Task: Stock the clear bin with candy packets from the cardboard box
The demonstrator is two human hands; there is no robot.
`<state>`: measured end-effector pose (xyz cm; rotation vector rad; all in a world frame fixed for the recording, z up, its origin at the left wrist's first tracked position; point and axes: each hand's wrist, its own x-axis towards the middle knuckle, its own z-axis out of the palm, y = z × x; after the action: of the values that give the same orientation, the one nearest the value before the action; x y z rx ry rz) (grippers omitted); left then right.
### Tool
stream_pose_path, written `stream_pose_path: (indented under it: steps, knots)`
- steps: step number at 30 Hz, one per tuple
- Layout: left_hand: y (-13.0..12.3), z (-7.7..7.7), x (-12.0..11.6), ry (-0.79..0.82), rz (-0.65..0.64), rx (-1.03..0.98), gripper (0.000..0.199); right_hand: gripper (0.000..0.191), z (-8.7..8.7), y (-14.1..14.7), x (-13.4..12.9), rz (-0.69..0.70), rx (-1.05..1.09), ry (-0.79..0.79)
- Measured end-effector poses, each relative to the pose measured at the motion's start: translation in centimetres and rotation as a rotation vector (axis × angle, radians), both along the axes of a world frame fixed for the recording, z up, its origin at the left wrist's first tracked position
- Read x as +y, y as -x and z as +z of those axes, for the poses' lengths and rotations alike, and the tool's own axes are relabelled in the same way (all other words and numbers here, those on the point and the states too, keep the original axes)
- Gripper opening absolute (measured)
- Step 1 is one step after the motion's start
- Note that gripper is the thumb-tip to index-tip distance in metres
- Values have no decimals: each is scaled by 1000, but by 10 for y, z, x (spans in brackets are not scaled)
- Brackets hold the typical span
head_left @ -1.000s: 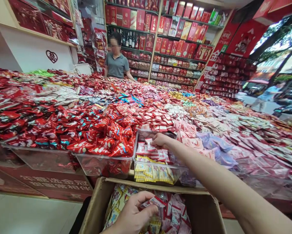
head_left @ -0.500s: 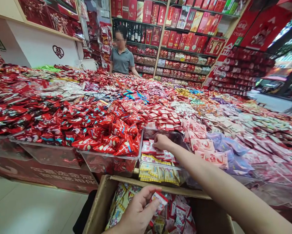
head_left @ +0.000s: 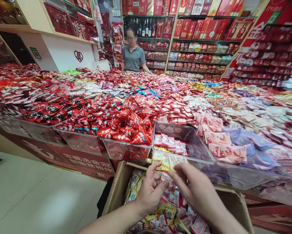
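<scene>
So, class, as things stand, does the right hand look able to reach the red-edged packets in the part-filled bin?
Probably yes: the right hand is near the part-filled bin, whose top is open, and nothing seems to cover the red-edged packets.

The single view looked out from the wearer's head, forward and down, over an open cardboard box close below the camera. Beyond the box it took in the packet-covered bench at middle range, and farther past the box, the stocked shelves and a standing person.
</scene>
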<state>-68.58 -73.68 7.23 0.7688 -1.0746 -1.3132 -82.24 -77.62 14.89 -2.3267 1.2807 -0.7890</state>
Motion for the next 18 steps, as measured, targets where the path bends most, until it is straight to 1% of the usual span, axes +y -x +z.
stream_pose_path:
  steps: [1,3,4,5,7,10,12,15,18]
  knots:
    - [2,-1,0,-2,1,3,44,24,-15,4,12,-20,-82,-132]
    - [6,-2,1,-23,-20,2,46,27,-41,10,22,-26,-279,-350]
    - [7,-3,2,-31,-36,-5,48,28,-51,12,23,-25,-366,-411]
    - [8,-4,2,-37,-58,-14,50,28,-57,14,21,-38,-438,-437]
    - [10,-4,2,-72,-143,-29,57,26,-61,17,15,-89,-543,-445]
    - [9,-2,1,-213,-280,-87,59,27,-58,21,9,-124,-706,-545]
    - [9,-1,1,-284,-297,-127,57,27,-56,22,9,-124,-787,-612]
    - [8,-2,0,-298,-280,-129,58,25,-59,22,12,-46,-794,-626]
    - [9,-4,0,-311,-297,-135,60,22,-65,21,17,35,-677,-552]
